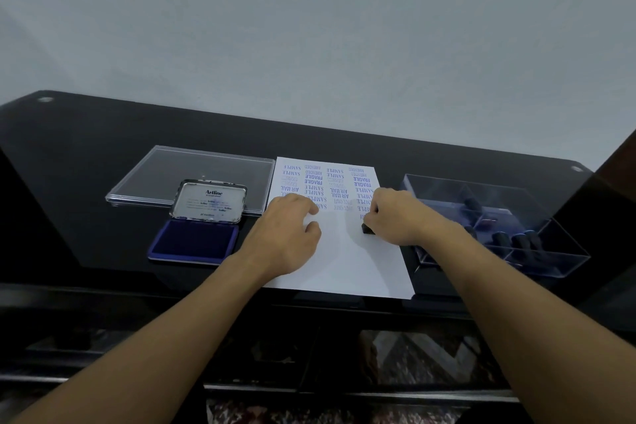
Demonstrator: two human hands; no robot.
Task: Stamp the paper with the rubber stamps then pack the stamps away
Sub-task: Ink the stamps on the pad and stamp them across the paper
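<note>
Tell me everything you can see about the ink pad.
The ink pad is a rectangular tin, open. Its base holds a dark blue pad; its silvery hinged lid stands tilted back, with an Artline label inside. It lies on the black table, left of the paper, in front of a clear plastic cover.

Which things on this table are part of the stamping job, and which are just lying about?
Job: paper; stamp in right hand; left hand on paper; open ink pad; clear box of spare stamps.
Lying about: clear lid, idle behind the pad.
</note>
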